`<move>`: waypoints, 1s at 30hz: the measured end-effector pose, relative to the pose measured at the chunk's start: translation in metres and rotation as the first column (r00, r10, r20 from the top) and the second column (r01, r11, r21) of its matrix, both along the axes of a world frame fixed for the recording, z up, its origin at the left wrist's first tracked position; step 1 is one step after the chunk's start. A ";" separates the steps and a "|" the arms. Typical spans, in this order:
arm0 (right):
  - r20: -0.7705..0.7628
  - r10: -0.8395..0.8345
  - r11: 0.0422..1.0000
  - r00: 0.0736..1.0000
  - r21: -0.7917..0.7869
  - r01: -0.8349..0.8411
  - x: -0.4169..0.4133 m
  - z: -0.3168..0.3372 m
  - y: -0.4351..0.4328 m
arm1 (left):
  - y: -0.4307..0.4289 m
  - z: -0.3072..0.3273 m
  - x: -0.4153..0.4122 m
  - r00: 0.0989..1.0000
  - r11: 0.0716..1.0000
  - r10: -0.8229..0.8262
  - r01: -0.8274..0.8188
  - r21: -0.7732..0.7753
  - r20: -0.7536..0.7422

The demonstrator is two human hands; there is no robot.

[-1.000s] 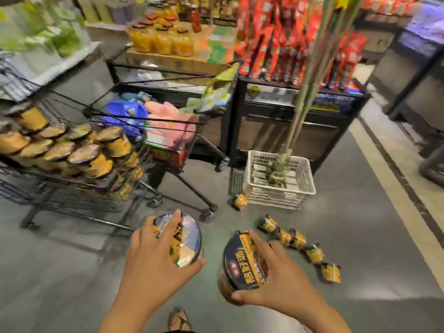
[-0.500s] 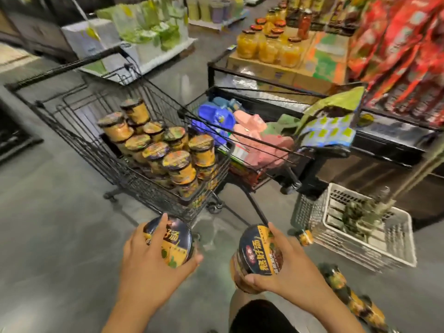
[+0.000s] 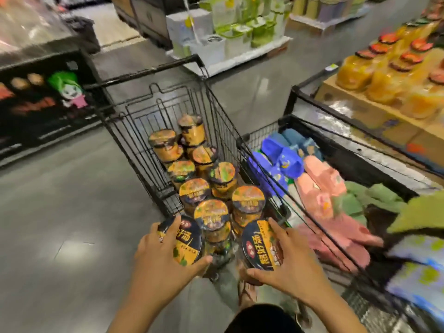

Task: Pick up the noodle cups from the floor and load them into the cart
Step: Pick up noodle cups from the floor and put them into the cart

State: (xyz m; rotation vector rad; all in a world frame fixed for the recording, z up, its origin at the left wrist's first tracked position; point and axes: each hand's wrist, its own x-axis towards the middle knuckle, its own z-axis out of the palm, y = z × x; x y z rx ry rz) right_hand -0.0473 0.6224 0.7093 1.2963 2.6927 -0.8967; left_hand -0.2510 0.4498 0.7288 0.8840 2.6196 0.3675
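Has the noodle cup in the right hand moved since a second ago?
Yes. The noodle cup in the right hand went toward the black wire cart: earlier short of it, now at its near end.

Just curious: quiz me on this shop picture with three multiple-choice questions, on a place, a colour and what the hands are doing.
1. Where are the stacked noodle cups? A. floor B. wire cart C. shelf
2. What colour are the slippers nearest the cart? A. white B. black C. blue
3. What are the left hand and right hand doing? A. each holding a cup B. hanging empty C. pushing the cart
Answers: B, wire walls surround them; C, plainly blue; A, they grip the left cup and right cup.
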 end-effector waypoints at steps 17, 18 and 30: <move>0.025 0.124 0.992 0.992 -0.034 -0.123 -0.255 -0.024 0.201 | 0.136 -0.014 -0.158 0.986 0.985 0.159 -0.162 -0.058 -0.053; 0.022 0.108 0.993 0.994 -0.046 -0.107 -0.273 -0.031 0.207 | 0.144 -0.021 -0.170 0.989 0.989 0.137 -0.140 -0.057 -0.046; 0.160 0.026 0.997 0.987 0.061 -0.036 -0.409 -0.115 0.234 | 0.222 -0.126 -0.276 0.983 0.988 0.043 -0.015 -0.155 0.180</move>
